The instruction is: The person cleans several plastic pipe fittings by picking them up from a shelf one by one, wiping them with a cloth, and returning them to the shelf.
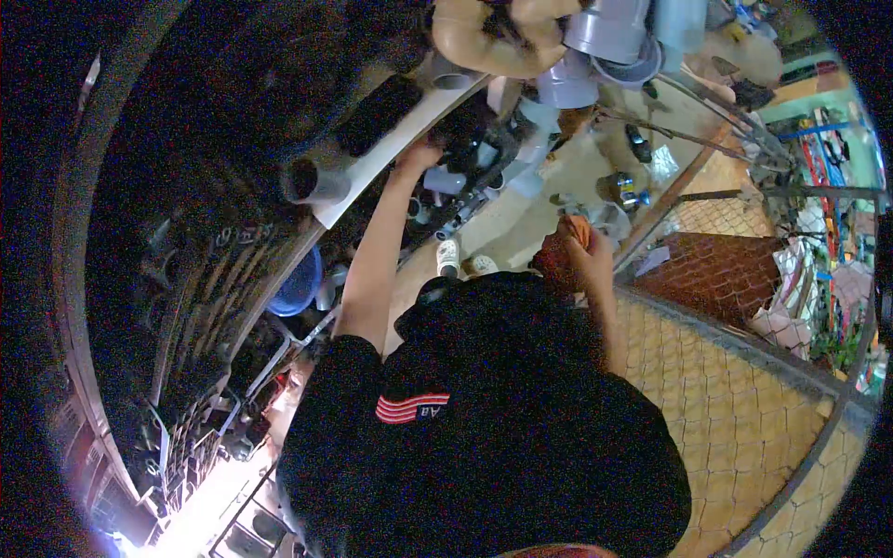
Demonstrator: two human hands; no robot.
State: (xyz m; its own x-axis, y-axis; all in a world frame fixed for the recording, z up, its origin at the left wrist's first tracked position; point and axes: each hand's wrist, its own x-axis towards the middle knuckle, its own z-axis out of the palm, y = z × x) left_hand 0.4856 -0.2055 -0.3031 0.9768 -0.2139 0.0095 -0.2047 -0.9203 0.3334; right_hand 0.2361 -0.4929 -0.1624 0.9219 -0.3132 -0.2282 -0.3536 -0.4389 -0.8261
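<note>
My left hand (423,155) reaches out to the shelf at the upper left, beside its pale edge board (400,144). Its fingers are lost in shadow and blur, so I cannot see whether it holds anything. Grey plastic pipe fittings (445,180) lie just below and right of it. Closer to my body, my right hand (596,258) is closed around a crumpled reddish-brown cloth (555,262), whose orange part shows near the fingertips.
Large grey pipe fittings (609,33) and beige elbow fittings (474,37) crowd the top. A blue tub (298,282) stands at left. Wire mesh panels (735,409) border my right side. Bottles (628,191) and a dark shoe (638,141) lie on the floor ahead.
</note>
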